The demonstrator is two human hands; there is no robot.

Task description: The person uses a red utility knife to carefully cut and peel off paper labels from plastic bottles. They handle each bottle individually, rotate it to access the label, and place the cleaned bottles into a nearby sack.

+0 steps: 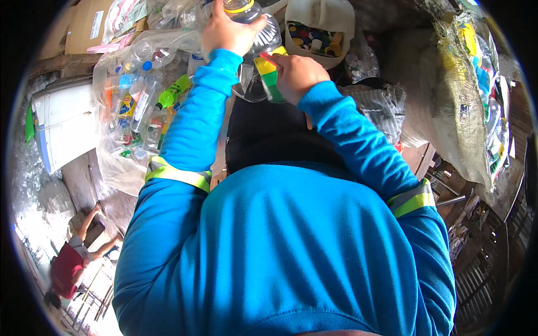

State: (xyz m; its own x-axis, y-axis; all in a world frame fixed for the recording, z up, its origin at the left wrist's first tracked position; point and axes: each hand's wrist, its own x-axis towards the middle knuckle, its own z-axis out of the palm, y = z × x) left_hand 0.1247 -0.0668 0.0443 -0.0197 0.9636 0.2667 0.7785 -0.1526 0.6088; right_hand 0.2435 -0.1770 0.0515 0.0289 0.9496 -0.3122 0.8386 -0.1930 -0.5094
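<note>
My left hand grips a large clear plastic bottle near its neck, which carries a yellow ring. A yellow and green label shows on the bottle's lower part. My right hand is curled at that label, its index finger along a thin red item. What the red item is cannot be made out, since my fingers cover most of it. Just beyond my right hand stands a cut white plastic jug holding several coloured bottle caps.
A clear bag of plastic bottles lies to the left, by a white panel and cardboard. Large woven sacks stand on the right. At far lower left is another person.
</note>
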